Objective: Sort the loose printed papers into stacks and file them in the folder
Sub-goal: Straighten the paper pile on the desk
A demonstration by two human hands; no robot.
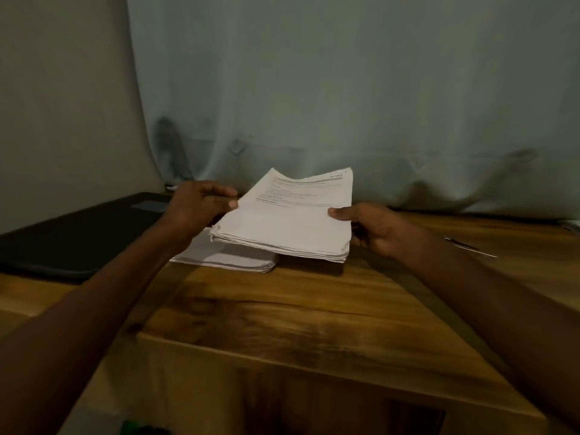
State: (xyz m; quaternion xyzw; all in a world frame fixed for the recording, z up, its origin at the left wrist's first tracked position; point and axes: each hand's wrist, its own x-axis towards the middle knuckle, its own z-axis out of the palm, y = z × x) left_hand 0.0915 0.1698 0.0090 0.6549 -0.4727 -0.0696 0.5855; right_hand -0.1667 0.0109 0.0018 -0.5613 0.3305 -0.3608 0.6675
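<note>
A thick sheaf of printed white papers [285, 221] hangs tilted above the wooden table [282, 309], its far edge raised. My left hand [201, 205] pinches its left edge, thumb on top. My right hand [373, 227] grips the right edge, thumb on the top sheet. Under the sheaf's left part a second stack of papers [232, 260] lies flat on the table. A black folder [78, 233] lies closed at the left, touching that flat stack.
A pale blue-grey curtain [345, 89] hangs right behind the table. A pen [470, 246] lies at the right on the wood. The table's front edge runs across the lower view, with an open space under it.
</note>
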